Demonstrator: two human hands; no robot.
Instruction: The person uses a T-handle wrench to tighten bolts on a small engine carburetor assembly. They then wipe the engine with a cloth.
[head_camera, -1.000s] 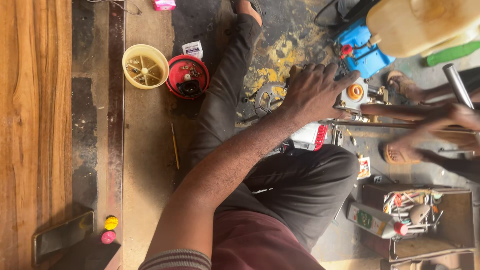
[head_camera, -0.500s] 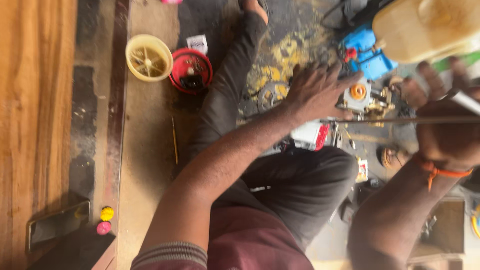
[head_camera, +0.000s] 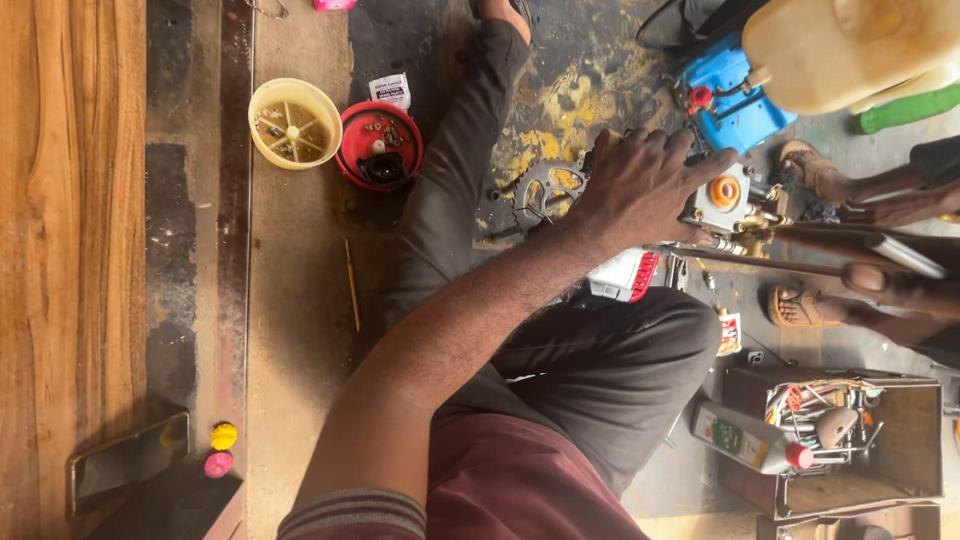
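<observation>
**Bracing a small metal engine part on the workshop floor**

Resting the left hand (head_camera: 640, 185) palm-down, fingers spread and clamped on nothing, over the metal engine block (head_camera: 725, 205) with its orange cap, beside the blue housing (head_camera: 735, 95). Right hand (head_camera: 880, 285) at the frame's right edge, curled around a thin metal rod (head_camera: 760, 262); firmness of grip impossible to tell. Likely heavy, rigid, oily: best gripped on the squared casting, not the brass fittings. Toothed sprocket (head_camera: 545, 190) just beside, flat on the stained floor (head_camera: 300, 300).
</observation>
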